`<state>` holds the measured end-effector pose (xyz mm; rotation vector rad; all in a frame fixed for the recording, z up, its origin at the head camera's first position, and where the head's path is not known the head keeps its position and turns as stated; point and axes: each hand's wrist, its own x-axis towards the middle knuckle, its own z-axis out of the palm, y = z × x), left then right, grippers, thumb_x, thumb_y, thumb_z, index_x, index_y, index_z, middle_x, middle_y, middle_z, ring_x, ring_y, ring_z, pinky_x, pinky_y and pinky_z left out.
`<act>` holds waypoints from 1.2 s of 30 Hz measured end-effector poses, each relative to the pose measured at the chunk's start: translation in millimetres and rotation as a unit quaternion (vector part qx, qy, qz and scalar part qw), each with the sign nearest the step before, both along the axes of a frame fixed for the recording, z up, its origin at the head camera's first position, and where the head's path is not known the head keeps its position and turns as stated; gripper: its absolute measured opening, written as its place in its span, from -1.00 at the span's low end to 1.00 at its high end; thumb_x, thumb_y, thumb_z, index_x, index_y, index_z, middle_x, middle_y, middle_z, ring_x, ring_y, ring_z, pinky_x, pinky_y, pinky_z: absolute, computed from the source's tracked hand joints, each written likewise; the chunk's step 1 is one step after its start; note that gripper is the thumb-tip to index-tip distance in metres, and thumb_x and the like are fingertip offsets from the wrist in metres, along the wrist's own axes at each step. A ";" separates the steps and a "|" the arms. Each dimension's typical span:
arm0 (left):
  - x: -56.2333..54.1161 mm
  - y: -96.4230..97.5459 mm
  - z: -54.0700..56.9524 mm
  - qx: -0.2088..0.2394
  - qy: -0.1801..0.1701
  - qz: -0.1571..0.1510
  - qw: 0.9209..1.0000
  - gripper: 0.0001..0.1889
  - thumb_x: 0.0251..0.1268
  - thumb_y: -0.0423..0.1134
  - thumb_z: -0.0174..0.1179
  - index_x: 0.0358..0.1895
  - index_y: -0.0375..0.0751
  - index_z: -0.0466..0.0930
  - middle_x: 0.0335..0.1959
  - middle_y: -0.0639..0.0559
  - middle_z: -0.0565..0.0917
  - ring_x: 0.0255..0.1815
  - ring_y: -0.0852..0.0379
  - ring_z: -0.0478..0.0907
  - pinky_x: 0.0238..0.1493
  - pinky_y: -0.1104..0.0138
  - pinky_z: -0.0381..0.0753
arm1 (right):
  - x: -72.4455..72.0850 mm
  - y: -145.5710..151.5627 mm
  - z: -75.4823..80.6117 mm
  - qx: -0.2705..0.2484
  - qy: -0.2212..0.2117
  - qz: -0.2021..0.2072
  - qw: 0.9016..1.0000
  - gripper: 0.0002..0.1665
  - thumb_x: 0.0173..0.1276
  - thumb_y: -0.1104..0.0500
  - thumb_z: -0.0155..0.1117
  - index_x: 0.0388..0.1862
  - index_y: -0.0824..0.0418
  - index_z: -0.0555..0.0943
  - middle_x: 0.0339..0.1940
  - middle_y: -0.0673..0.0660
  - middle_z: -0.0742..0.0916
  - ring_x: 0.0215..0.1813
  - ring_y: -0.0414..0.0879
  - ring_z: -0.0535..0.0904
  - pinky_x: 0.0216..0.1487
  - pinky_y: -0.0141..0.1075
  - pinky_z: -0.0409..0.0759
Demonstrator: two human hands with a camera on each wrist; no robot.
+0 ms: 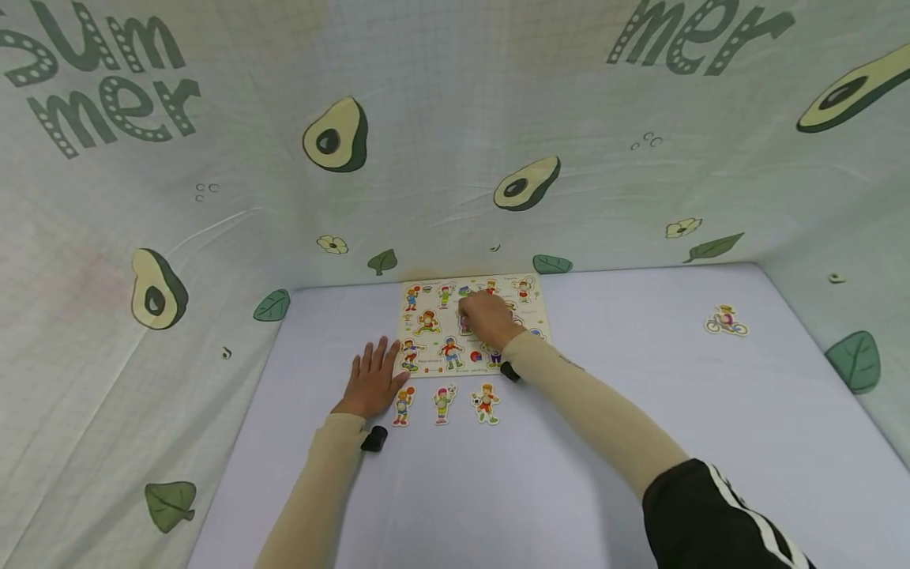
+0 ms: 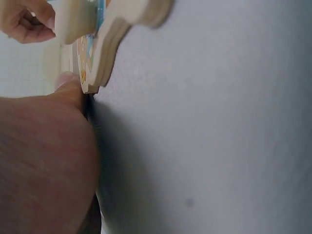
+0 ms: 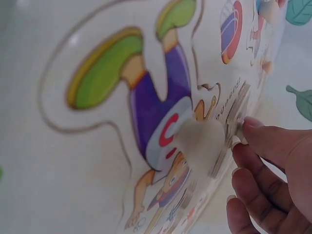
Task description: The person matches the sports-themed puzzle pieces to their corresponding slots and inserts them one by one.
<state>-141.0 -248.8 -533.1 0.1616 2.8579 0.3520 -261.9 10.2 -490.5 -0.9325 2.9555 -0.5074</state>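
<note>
Head view: cream board (image 1: 431, 352) bears brightly coloured figures (image 1: 451, 353)

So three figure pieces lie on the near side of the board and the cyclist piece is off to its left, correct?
Not quite: the cyclist piece is off to the board's right, as the head view shows. The rest stands.

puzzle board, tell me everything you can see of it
The puzzle board is a pale, apparently wooden rectangle lying flat at the far edge of the table, printed with lettering and colourful sports figures, at least one bearing a pale knob. The right hand covers part of its middle; the left hand lies at its near-left corner, contact unclear.
</note>
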 end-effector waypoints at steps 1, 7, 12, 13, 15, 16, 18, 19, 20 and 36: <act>-0.1 -0.1 -0.7 -0.001 0.002 -0.001 1.000 -0.22 0.73 0.12 -0.09 0.74 -0.22 -0.09 0.75 -0.34 -0.16 0.73 -0.44 -0.28 0.65 -0.33 -0.21 | -0.3 -0.6 -0.8 0.003 0.004 0.002 1.000 -0.89 0.52 0.26 0.38 -0.08 0.26 0.78 -0.15 0.16 0.83 -0.07 0.06 0.77 0.00 -0.11 0.74; 0.6 0.0 -1.6 0.004 0.009 -0.001 1.000 -0.24 0.73 0.08 -0.07 0.73 -0.24 -0.07 0.75 -0.35 -0.15 0.73 -0.45 -0.27 0.64 -0.34 -0.20 | -1.7 -4.9 -4.0 0.006 0.024 0.003 1.000 -0.93 0.50 0.29 0.38 -0.19 0.25 0.78 -0.21 0.16 0.83 -0.15 0.06 0.77 -0.14 -0.10 0.75; 2.7 3.0 3.3 0.008 0.005 0.000 1.000 -0.24 0.73 0.05 -0.06 0.73 -0.26 -0.08 0.75 -0.37 -0.16 0.73 -0.46 -0.28 0.64 -0.33 -0.24 | -1.3 -5.7 -5.1 0.016 0.031 -0.001 0.999 -0.92 0.50 0.31 0.36 -0.20 0.25 0.78 -0.23 0.17 0.83 -0.17 0.07 0.77 -0.16 -0.11 0.75; 3.0 3.4 4.0 0.010 0.005 0.000 1.000 -0.24 0.73 0.05 -0.06 0.73 -0.27 -0.08 0.75 -0.37 -0.16 0.73 -0.46 -0.28 0.65 -0.33 -0.25 | -0.7 -5.5 -4.6 0.018 0.030 -0.001 0.999 -0.92 0.50 0.31 0.36 -0.18 0.25 0.78 -0.22 0.17 0.83 -0.15 0.07 0.77 -0.15 -0.10 0.75; 3.9 4.6 6.1 0.011 0.003 0.002 1.000 -0.24 0.73 0.07 -0.08 0.73 -0.25 -0.07 0.75 -0.37 -0.16 0.73 -0.45 -0.29 0.65 -0.32 -0.27 | 0.8 -4.2 -2.8 0.021 0.033 -0.001 0.999 -0.90 0.49 0.30 0.37 -0.12 0.25 0.80 -0.18 0.17 0.83 -0.12 0.07 0.77 -0.10 -0.10 0.76; 4.3 5.1 6.6 0.011 0.004 0.003 1.000 -0.24 0.73 0.07 -0.07 0.73 -0.26 -0.07 0.75 -0.37 -0.16 0.73 -0.45 -0.29 0.65 -0.32 -0.26 | 1.9 -3.1 -1.2 0.022 0.036 -0.001 0.999 -0.89 0.49 0.29 0.39 -0.10 0.25 0.80 -0.15 0.17 0.83 -0.10 0.07 0.77 -0.08 -0.10 0.76; 5.1 6.1 7.7 0.009 0.002 0.005 1.000 -0.24 0.73 0.08 -0.08 0.73 -0.25 -0.08 0.75 -0.36 -0.17 0.73 -0.45 -0.30 0.65 -0.31 -0.27 | 4.3 0.0 2.9 0.025 0.047 -0.002 0.999 -0.86 0.47 0.25 0.44 -0.06 0.24 0.81 -0.11 0.15 0.83 -0.07 0.07 0.77 -0.03 -0.09 0.76; 5.4 6.2 7.9 0.007 0.003 0.006 1.000 -0.24 0.74 0.08 -0.08 0.73 -0.26 -0.08 0.75 -0.36 -0.16 0.73 -0.45 -0.30 0.65 -0.32 -0.26 | 5.4 2.0 5.0 0.029 0.053 -0.002 0.998 -0.85 0.47 0.23 0.45 -0.04 0.23 0.81 -0.09 0.15 0.83 -0.05 0.07 0.77 0.00 -0.09 0.76; 5.4 6.2 7.7 0.006 0.003 0.006 1.000 -0.24 0.74 0.08 -0.09 0.73 -0.25 -0.07 0.75 -0.36 -0.16 0.73 -0.45 -0.29 0.65 -0.32 -0.25 | 6.6 4.4 6.6 0.031 0.065 -0.001 0.997 -0.83 0.45 0.20 0.47 -0.04 0.22 0.81 -0.08 0.14 0.83 -0.05 0.06 0.77 0.01 -0.09 0.75; 4.3 6.9 6.9 0.000 -0.005 0.011 1.000 -0.23 0.74 0.08 -0.09 0.74 -0.26 -0.09 0.75 -0.36 -0.17 0.73 -0.45 -0.30 0.64 -0.33 -0.25 | 37.9 71.0 23.2 0.001 0.143 0.012 0.990 -0.84 0.34 0.18 0.58 -0.13 0.16 0.80 -0.16 0.08 0.78 -0.07 0.03 0.70 0.00 -0.10 0.61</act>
